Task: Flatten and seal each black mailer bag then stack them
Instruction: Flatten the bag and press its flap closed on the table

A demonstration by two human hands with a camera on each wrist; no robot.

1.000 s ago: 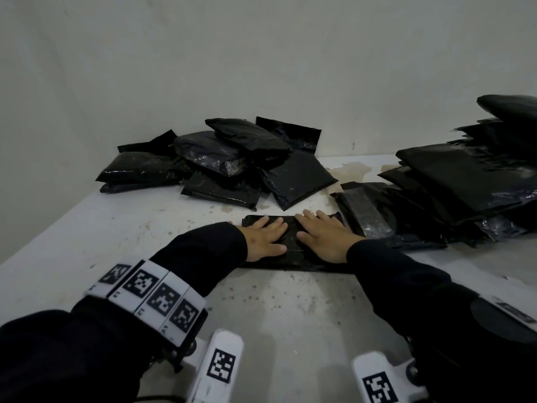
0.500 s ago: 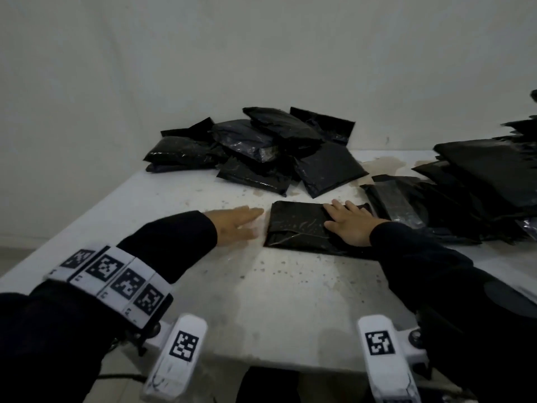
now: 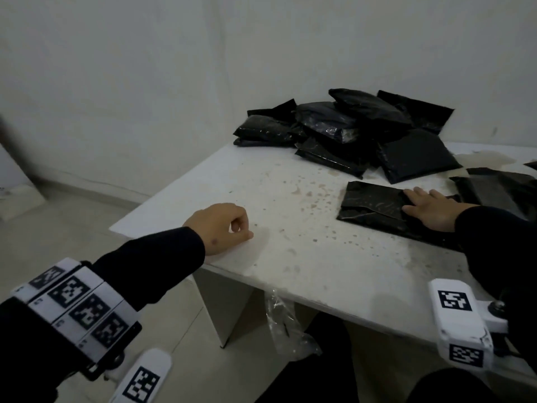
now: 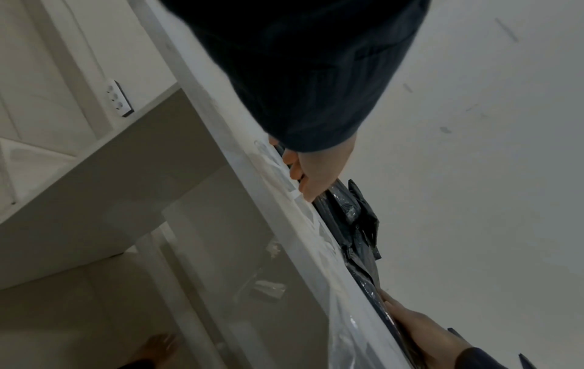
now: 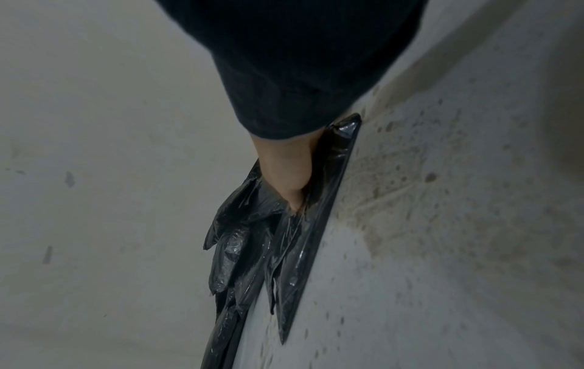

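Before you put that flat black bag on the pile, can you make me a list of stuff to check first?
1. Right hand lies flat on the mailer bag: ok.
2. Bag flat on the table: ok.
3. Flap folded over: ok; stuck down: cannot tell.
4. Left hand free to help: cannot tell; its fingers are curled near the table edge, perhaps pinching something.
5. Pile of bags at the back is tidy: not ok, it is jumbled.

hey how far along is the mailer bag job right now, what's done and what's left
Done, it seems: a pile of filled black bags sits at the far side of the table. In hand: the right hand presses flat on one folded bag; the left hand, fingers curled, hovers at the table's near left corner, off the bag. Left: more bags wait at the right edge; their number is cut off.
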